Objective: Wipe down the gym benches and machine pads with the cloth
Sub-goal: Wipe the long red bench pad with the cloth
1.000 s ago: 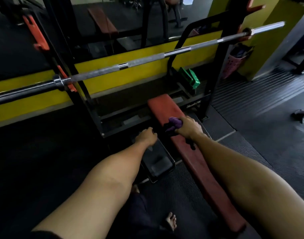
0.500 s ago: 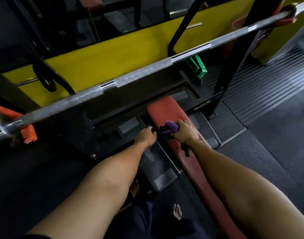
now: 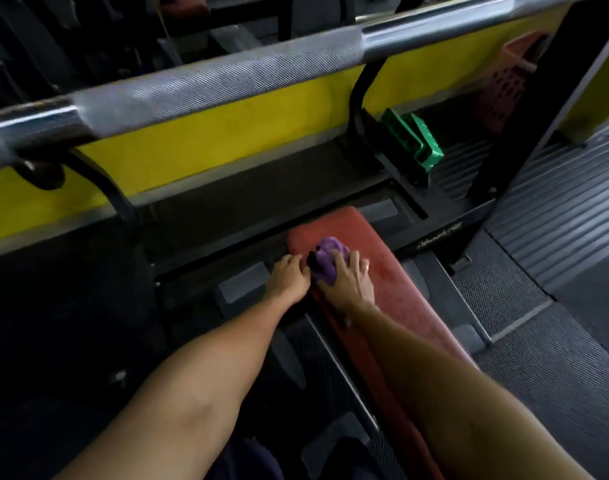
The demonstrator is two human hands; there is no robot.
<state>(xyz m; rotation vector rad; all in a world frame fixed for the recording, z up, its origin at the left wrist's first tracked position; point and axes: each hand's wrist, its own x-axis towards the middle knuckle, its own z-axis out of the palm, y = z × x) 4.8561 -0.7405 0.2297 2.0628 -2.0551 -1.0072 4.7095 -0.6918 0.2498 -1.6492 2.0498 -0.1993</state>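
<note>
A long red padded bench [image 3: 393, 282] runs from the rack toward me. A crumpled purple cloth [image 3: 325, 259] lies on its far end. My right hand [image 3: 348, 282] presses down on the cloth, fingers spread over it. My left hand [image 3: 287, 277] grips the left edge of the bench pad beside the cloth, fingers curled over the edge. Part of the cloth is hidden under my right palm.
A knurled steel barbell [image 3: 227, 77] crosses the view just above the bench, close to my head. The black rack frame [image 3: 445, 230] stands behind the bench, with a yellow wall band [image 3: 209, 140], a green object [image 3: 414, 138] and a red basket [image 3: 504, 88]. Black rubber flooring [image 3: 555, 341] lies to the right.
My head has leaned forward and down, so the barbell now fills the top of the view. My right hand has slid the cloth toward the bench's far end. My left hand followed along the edge.
</note>
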